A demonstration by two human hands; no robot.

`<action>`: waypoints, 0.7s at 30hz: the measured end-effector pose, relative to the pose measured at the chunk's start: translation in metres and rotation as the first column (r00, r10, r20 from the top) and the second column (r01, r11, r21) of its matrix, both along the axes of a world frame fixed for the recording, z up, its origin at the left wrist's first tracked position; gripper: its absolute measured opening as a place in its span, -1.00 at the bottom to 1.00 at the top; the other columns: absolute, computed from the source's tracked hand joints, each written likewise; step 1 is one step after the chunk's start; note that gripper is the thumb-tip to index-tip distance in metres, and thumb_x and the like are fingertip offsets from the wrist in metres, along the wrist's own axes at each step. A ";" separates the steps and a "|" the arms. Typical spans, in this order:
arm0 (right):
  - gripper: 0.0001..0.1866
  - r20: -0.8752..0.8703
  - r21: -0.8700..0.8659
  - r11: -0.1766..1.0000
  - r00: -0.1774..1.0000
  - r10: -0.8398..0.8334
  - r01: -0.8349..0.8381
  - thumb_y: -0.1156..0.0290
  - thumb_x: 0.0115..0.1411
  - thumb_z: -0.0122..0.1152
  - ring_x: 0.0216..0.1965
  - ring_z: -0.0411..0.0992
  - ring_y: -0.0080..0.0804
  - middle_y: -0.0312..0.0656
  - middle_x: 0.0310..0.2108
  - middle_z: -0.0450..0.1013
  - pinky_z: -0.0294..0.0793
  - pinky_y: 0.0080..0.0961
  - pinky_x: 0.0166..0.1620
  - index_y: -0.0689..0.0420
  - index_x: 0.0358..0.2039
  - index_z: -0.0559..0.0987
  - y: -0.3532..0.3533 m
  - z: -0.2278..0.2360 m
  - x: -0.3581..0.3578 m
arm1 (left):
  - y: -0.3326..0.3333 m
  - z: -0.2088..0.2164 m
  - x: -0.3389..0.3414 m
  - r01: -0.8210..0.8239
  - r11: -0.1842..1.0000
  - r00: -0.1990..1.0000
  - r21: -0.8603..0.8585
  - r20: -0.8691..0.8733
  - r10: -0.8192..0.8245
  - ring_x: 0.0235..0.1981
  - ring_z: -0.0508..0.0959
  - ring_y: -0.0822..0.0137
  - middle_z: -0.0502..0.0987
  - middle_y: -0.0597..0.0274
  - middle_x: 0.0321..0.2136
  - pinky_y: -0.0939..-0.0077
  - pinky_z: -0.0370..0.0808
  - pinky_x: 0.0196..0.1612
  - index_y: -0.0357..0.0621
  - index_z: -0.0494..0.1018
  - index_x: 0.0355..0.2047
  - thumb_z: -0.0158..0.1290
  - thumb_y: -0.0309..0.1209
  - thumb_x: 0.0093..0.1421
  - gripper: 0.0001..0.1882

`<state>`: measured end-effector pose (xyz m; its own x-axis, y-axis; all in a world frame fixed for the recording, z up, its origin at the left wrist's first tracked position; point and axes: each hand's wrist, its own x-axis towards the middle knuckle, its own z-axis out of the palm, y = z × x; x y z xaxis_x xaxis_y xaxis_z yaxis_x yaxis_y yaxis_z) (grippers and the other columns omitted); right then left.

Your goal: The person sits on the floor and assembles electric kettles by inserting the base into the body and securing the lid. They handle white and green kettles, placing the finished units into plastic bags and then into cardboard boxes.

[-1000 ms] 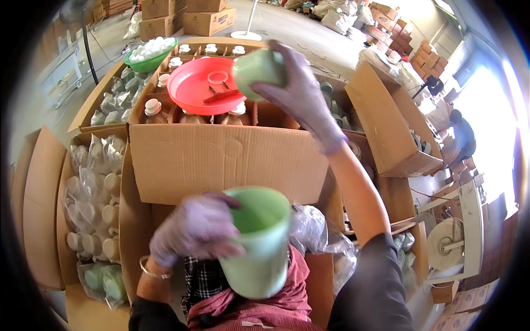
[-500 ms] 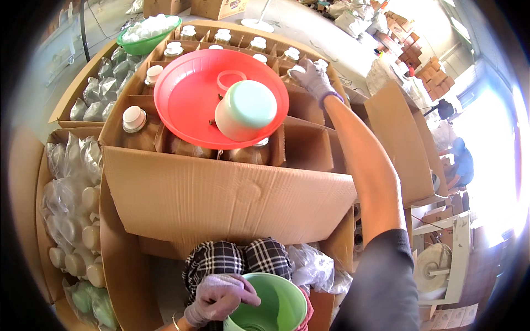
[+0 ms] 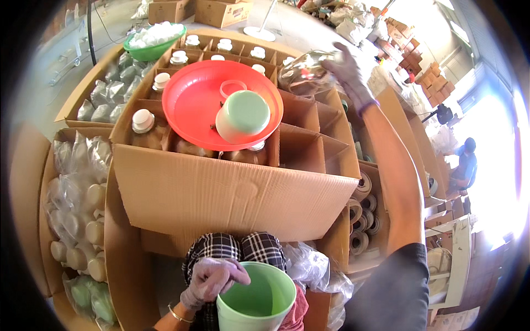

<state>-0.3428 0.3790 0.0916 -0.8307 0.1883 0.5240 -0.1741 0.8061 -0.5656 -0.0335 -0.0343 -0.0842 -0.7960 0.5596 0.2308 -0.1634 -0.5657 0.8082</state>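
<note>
My gloved right hand (image 3: 353, 77) reaches over the far right of the divided carton and is closed at one end of a clear, shiny glass bottle (image 3: 305, 74). The bottle tilts sideways above the dividers. Low in front of me, my gloved left hand (image 3: 214, 280) is closed, its curled fingers at the rim of a light green bucket (image 3: 256, 287). Whether those fingers pinch anything is not visible. On the carton (image 3: 237, 185) sits a red round tray (image 3: 190, 102), bearing an upturned pale green cup (image 3: 243, 116) and a red ring (image 3: 233, 87).
White-capped bottles (image 3: 143, 121) stand in several compartments. A green bowl of white caps (image 3: 157, 41) is at the far left. Left of me lie bagged jars (image 3: 72, 209); at the right, a box holds rings (image 3: 361, 220). Farther right, another person (image 3: 462, 165) is present.
My right hand has lifted the bottle from the far right compartments, moving right with it. My left hand and the green bucket stay together, shifted slightly up and left in view.
</note>
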 end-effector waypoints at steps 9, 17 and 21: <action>-0.56 -0.222 -0.956 0.151 0.955 0.198 -0.253 0.09 0.26 0.15 -0.23 0.55 -0.30 -0.19 -0.16 0.51 0.59 -0.38 -0.20 0.03 0.07 0.43 -0.022 -0.005 0.239 | 0.006 0.066 -0.010 -0.252 0.925 0.953 -0.286 -0.237 0.186 -0.13 0.52 0.28 0.52 0.10 -0.16 0.36 0.46 0.02 -0.35 0.39 0.06 0.07 -0.44 0.26 -0.61; -0.46 -0.181 -0.981 0.021 0.948 0.262 -0.193 0.06 0.32 0.00 0.13 0.36 -0.21 -0.15 0.15 0.38 0.37 -0.22 0.17 0.11 0.20 0.37 -0.138 -0.129 0.363 | -0.005 0.149 -0.004 -0.380 0.924 0.836 -0.038 -0.443 0.325 0.32 0.13 0.22 -0.03 0.08 0.37 0.29 0.16 0.34 -0.05 -0.10 0.42 0.34 -0.40 0.08 0.04; -0.34 0.009 -0.895 0.397 0.881 0.474 -0.205 0.09 0.26 0.05 0.25 0.22 -0.17 -0.10 0.24 0.25 0.24 -0.27 0.25 0.15 0.28 0.24 -0.161 -0.185 0.366 | -0.023 0.142 -0.013 -0.377 0.922 0.857 -0.094 -0.413 0.309 0.29 0.17 0.25 0.17 0.12 0.27 0.35 0.25 0.28 -0.09 0.01 0.37 0.31 -0.30 0.12 -0.08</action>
<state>0.0228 0.2181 -0.0934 -0.9940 0.0929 0.0580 -0.0763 -0.2070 -0.9754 -0.0469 -0.0572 0.0583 -0.8120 0.3245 0.4851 0.3570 -0.3812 0.8528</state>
